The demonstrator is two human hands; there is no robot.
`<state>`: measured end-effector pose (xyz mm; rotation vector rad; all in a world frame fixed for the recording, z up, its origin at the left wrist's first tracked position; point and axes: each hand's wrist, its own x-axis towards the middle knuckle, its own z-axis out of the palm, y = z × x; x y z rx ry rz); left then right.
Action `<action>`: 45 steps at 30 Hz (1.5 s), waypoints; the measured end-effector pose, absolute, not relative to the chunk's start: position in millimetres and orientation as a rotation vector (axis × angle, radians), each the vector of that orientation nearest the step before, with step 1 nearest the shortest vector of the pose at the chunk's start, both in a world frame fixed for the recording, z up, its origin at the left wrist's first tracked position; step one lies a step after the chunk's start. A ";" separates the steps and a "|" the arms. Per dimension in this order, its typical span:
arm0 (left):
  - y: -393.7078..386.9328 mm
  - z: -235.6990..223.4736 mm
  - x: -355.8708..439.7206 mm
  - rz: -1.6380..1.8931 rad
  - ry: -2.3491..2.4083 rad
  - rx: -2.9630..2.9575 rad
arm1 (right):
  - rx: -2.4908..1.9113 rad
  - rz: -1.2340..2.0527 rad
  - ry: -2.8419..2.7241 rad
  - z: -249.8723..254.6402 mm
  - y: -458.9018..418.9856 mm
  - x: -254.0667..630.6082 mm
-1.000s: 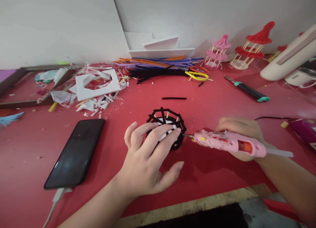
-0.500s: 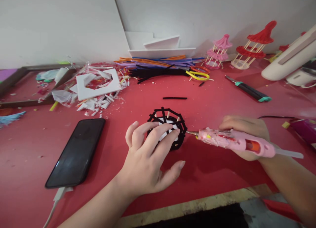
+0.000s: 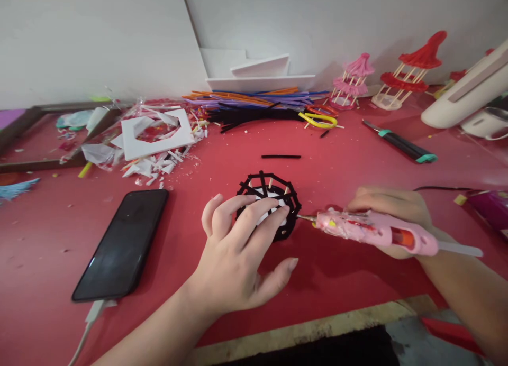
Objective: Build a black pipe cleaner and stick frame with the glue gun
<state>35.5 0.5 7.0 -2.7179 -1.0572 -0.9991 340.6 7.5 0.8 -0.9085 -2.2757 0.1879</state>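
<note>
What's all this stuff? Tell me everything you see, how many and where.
Openwork frame: one, black, centre
Glue gun: one, pink, centre right
Loose strip: one, black, beyond frame
Phone: one, black, left, cable attached
Craft knife: one, black-green, right
Stems: many, orange, purple, blue, black, back
Loop: one, yellow, beside stems
Model towers: two clear, pink and red, back right
Cut-out board: one, white, back left
Scraps: many, mostly white, around board
Mug: one, white, right edge
Table: one, red, underneath
Left hand: one, bare, on frame
Right hand: one, bare, holding gun
</note>
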 end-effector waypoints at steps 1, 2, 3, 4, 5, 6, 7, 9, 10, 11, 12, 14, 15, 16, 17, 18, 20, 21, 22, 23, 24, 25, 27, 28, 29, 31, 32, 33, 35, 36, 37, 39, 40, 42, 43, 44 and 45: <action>0.4 7.0 35.5 -1.004 -1.061 -2.720 | -0.896 0.195 -2.285 0.1 7.5 340.9; 0.4 7.0 35.5 -1.010 -1.065 -2.720 | -0.879 0.199 -2.292 -0.3 7.5 341.1; 0.4 6.9 35.6 -1.014 -1.070 -2.722 | -0.866 0.195 -2.294 -0.5 7.7 341.0; 0.5 6.9 35.6 -1.016 -1.073 -2.724 | -0.863 0.188 -2.294 -0.3 7.9 340.8; 0.7 6.8 35.6 -1.017 -1.076 -2.727 | -0.860 0.184 -2.297 0.3 8.2 340.5; 0.8 6.7 35.6 -1.016 -1.078 -2.731 | -0.853 0.185 -2.301 1.0 8.6 340.3; 1.0 6.6 35.7 -1.013 -1.080 -2.734 | -0.849 0.192 -2.307 1.8 9.0 340.4; 1.1 6.5 35.7 -1.010 -1.088 -2.737 | -0.842 0.199 -2.316 2.9 9.8 342.0; 1.0 6.5 35.8 -1.013 -1.094 -2.736 | -0.851 0.200 -2.319 2.9 10.1 343.7; 0.9 6.5 35.8 -1.016 -1.099 -2.734 | -0.863 0.193 -2.319 2.5 10.4 345.9; 0.7 6.6 35.8 -1.017 -1.106 -2.731 | -0.882 0.181 -2.316 1.8 10.5 348.4; 0.1 6.8 35.8 -1.014 -1.113 -2.721 | -0.908 0.136 -2.298 -0.2 10.6 353.6; -0.3 6.7 35.6 -1.008 -1.114 -2.713 | -0.923 0.106 -2.283 -1.2 10.6 355.7; -0.7 6.6 35.3 -1.001 -1.118 -2.701 | -0.933 0.074 -2.271 -2.1 10.5 357.4; -1.1 6.4 34.9 -0.993 -1.126 -2.684 | -0.936 0.045 -2.261 -2.9 10.5 358.5; -1.6 6.1 34.4 -0.986 -1.138 -2.663 | -0.940 0.028 -2.258 -3.5 10.6 359.0; -2.7 5.5 33.1 -0.966 -1.172 -2.617 | -0.938 0.025 -2.271 -4.2 10.8 358.6; -3.2 5.2 32.5 -0.951 -1.191 -2.601 | -0.936 0.029 -2.279 -4.4 10.9 358.1; -3.7 5.0 31.9 -0.933 -1.202 -2.590 | -0.932 0.034 -2.286 -4.5 11.0 357.5; -4.3 4.9 31.3 -0.916 -1.209 -2.585 | -0.930 0.039 -2.291 -4.6 11.1 356.9; -4.8 4.9 30.9 -0.904 -1.215 -2.582 | -0.930 0.043 -2.293 -4.7 11.1 356.5; -5.2 5.0 30.6 -0.899 -1.220 -2.580 | -0.929 0.040 -2.287 -4.8 11.1 356.3; -6.1 5.2 30.4 -0.897 -1.238 -2.572 | -0.927 0.029 -2.275 -4.8 11.0 356.2; -6.6 5.3 30.4 -0.895 -1.248 -2.570 | -0.923 0.023 -2.275 -4.6 11.1 356.3; -7.0 5.5 30.5 -0.893 -1.257 -2.568 | -0.915 0.015 -2.279 -4.5 11.2 356.5; -7.9 5.7 30.8 -0.889 -1.270 -2.566 | -0.909 0.002 -2.291 -4.1 11.7 356.8; -8.3 5.8 30.8 -0.888 -1.275 -2.564 | -0.909 -0.003 -2.297 -4.0 12.0 356.9; -8.7 5.9 30.9 -0.886 -1.283 -2.563 | -0.909 -0.008 -2.296 -3.9 12.3 356.9; -9.1 6.3 30.8 -0.881 -1.318 -2.560 | -0.906 -0.019 -2.286 -3.7 12.6 356.8; -9.1 6.6 30.7 -0.880 -1.337 -2.559 | -0.901 -0.021 -2.282 -3.5 12.6 356.7; -9.1 6.8 30.5 -0.882 -1.350 -2.557 | -0.894 -0.023 -2.284 -3.3 12.5 356.6; -8.8 7.0 30.3 -0.890 -1.347 -2.551 | -0.896 -0.024 -2.294 -2.7 12.0 356.5; -8.7 7.0 30.2 -0.893 -1.334 -2.550 | -0.893 -0.023 -2.302 -2.4 11.7 356.5; -8.5 6.5 30.1 -0.890 -1.305 -2.549 | -0.892 -0.022 -2.305 -1.9 11.2 356.5; -8.5 6.0 30.0 -0.888 -1.296 -2.547 | -0.896 -0.023 -2.303 -1.9 11.1 356.4; -8.6 5.6 30.0 -0.885 -1.292 -2.545 | -0.901 -0.022 -2.300 -2.1 11.1 356.3; -8.6 5.1 29.9 -0.883 -1.290 -2.542 | -0.902 -0.021 -2.297 -2.4 11.2 356.2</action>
